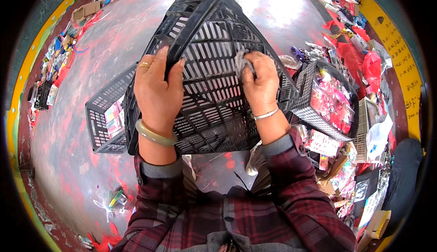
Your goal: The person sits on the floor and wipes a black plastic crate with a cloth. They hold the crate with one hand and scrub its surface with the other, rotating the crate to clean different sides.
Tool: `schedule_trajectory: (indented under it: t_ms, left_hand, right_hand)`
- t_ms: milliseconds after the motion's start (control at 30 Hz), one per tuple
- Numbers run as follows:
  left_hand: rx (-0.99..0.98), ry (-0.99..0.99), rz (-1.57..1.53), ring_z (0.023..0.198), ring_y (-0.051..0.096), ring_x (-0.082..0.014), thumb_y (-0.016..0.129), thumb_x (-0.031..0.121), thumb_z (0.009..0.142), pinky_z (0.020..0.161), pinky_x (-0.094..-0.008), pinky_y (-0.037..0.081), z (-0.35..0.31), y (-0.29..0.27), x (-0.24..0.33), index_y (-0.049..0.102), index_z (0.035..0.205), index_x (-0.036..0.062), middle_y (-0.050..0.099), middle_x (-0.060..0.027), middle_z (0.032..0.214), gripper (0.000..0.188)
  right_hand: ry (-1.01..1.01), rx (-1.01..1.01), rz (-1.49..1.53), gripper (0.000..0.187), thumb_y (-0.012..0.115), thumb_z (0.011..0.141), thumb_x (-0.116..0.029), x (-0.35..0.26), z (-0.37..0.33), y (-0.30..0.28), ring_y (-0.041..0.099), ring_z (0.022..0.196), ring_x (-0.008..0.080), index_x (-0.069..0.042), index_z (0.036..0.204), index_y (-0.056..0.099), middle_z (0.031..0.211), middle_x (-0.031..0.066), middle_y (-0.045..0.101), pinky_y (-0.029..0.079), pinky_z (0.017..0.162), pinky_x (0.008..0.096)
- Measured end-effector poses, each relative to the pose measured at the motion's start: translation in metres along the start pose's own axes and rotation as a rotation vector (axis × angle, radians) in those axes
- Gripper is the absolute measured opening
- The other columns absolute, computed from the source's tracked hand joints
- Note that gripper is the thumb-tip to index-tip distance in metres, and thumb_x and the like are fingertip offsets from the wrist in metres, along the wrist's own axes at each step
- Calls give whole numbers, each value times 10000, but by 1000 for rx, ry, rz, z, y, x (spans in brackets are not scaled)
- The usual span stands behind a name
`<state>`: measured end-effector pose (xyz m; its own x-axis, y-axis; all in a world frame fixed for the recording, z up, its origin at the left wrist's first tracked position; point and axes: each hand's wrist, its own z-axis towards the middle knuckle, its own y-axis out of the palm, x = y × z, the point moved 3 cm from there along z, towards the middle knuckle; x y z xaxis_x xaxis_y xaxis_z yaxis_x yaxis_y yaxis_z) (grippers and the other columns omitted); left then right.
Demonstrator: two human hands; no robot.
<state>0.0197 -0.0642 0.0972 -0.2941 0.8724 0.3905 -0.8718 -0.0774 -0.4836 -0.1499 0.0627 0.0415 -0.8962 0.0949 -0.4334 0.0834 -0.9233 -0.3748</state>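
A large black slatted plastic basket [210, 95] is held up tilted in front of me, its rim toward the upper left. My left hand [158, 85] grips that rim, thumb on one side and fingers over the other. In my right hand [261, 81] is a bunched grey cloth [241, 62], pinched between thumb and fingers and pressed against the basket's slatted side. Dusty pale smears show on the black plastic. The fingertips of my right hand are partly hidden by the cloth.
Another black basket [98, 129] with pink packets stands on the floor at left. To the right, a checkered basket [318, 110] holds pink-red packaged goods, beside a beige crate [363, 136]. Mixed goods line both walls. Loose plastic scraps [114, 202] lie at lower left.
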Motion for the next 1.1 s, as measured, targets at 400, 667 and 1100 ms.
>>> schedule_trajectory:
  t_ms: [400, 667, 1100]
  left_hand:
    - [9, -5, -81, 664, 508, -188, 679, 58, 771, 626, -284, 422, -6, -6, 0, 631, 1056, -25, 523, -81, 733, 300]
    - [16, -17, -111, 681, 550, -261, 704, 73, 729, 617, -329, 450, -6, -1, 9, 638, 995, -48, 555, -121, 732, 299]
    - [37, -23, -48, 712, 551, -272, 690, 79, 752, 643, -333, 447, -3, 2, 5, 629, 992, -64, 563, -135, 764, 286]
  right_hand:
    - [119, -503, 97, 158, 566, 661, 17, 4, 21, -30, 608, 702, 284, -7, 800, 637, 784, 124, 615, 476, 652, 333]
    - [558, -21, 618, 159, 571, 818, 46, 23, 35, -68, 511, 708, 7, -40, 929, 645, 809, -39, 603, 416, 635, 157]
    - [-146, 18, -199, 289, 624, 674, 45, 2, 9, -2, 569, 867, 295, -40, 948, 667, 947, 117, 606, 486, 759, 369]
